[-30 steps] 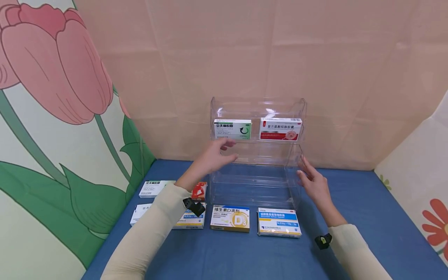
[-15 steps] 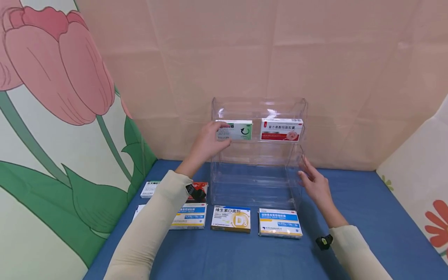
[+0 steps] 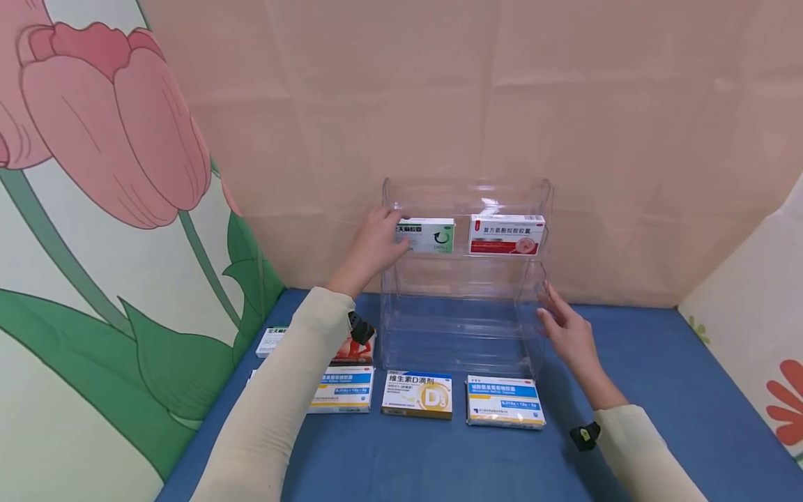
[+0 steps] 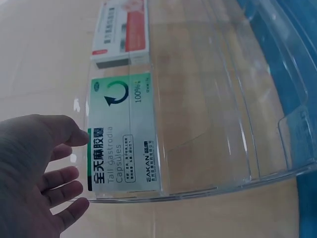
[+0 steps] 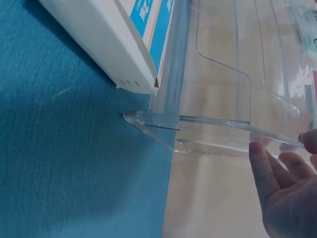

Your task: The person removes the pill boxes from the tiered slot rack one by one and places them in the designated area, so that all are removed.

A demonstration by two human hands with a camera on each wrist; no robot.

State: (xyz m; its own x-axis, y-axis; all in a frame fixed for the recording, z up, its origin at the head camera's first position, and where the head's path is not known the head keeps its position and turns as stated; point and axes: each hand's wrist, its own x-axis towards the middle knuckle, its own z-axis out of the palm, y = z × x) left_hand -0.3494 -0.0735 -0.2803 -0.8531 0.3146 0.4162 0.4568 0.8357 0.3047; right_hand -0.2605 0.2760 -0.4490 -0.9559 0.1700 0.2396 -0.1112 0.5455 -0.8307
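Observation:
A clear plastic display rack [image 3: 458,307] with tiers stands on the blue table. On its top tier, a white and green medicine box [image 3: 433,236] of capsules leans at the left. My left hand [image 3: 376,240] is at that box's left end, fingertips touching its upper edge; in the left wrist view the fingers [image 4: 64,178] are spread and loosely bent. Beside it on the tier is a red and white medicine box [image 3: 507,236]. My right hand [image 3: 567,335] holds the rack's right side edge, thumb and fingers [image 5: 265,171] on either side of the clear panel.
In front of the rack lie a vitamin D box [image 3: 417,395] and a blue and white box [image 3: 505,403]. Another blue and white box [image 3: 343,390], a red box [image 3: 354,350] and a green and white box [image 3: 271,341] lie left, partly behind my left sleeve.
My left hand has risen from below the top tier to the left end of the green and white box. My right hand stays at the rack's right side.

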